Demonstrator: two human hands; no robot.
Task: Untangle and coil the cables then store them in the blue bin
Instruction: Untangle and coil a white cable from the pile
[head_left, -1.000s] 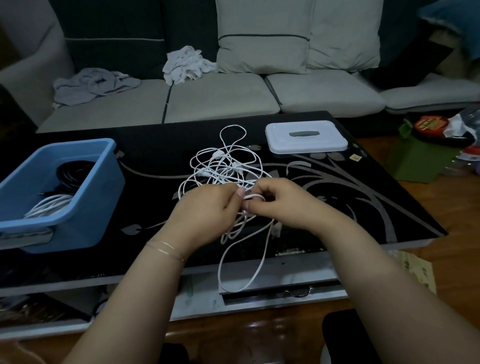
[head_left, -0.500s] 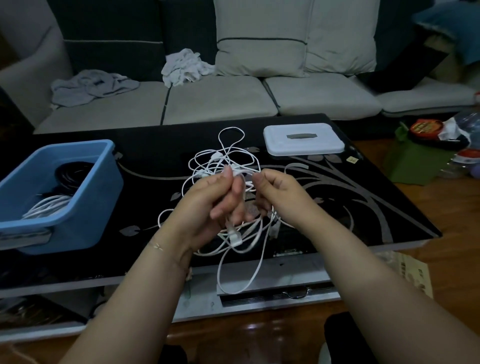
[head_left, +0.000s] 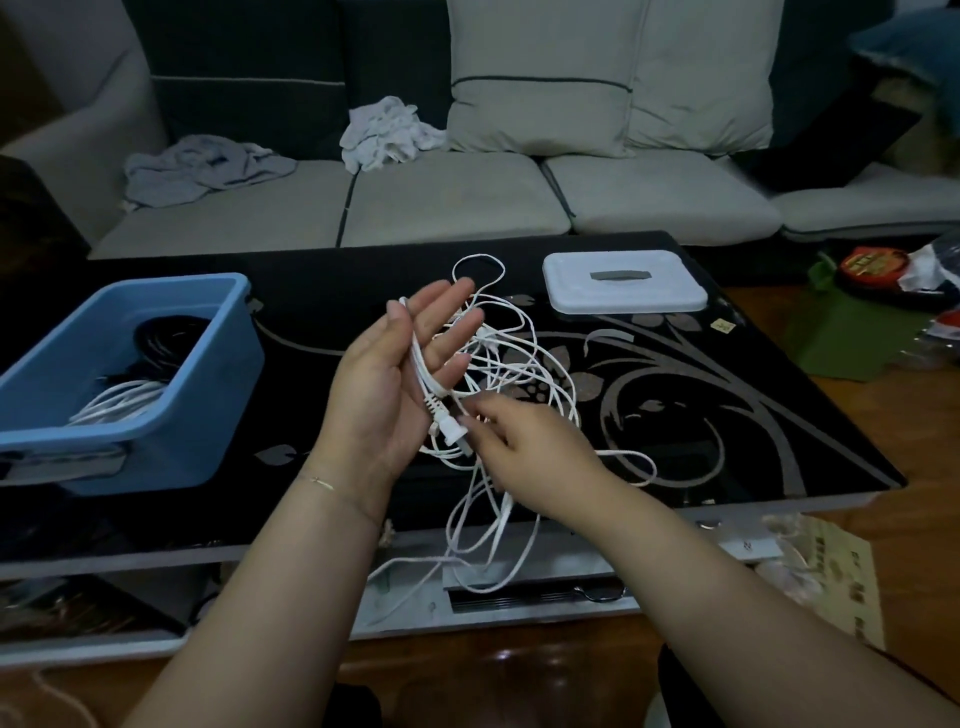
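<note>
Head camera view, looking down at a black glass worktop with a pale leaf pattern, standing in front of a grey sofa. At the worktop's left edge sits the blue bin, already holding a black cable coil and a white cable coil. Toward the worktop's far side, right of centre, lies a white lid with a grey handle. Across the worktop's middle spreads a tangle of white cables, with loops hanging over the near edge. Above the worktop's centre the left hand is raised palm up, its grip released, fingers straight; one white cable runs down over the palm and ends in a white plug hanging at the heel of the hand. Just right of that plug, the right hand reaches in with curled fingers among the strands; whether its grip is grasping a cable cannot be told.
</note>
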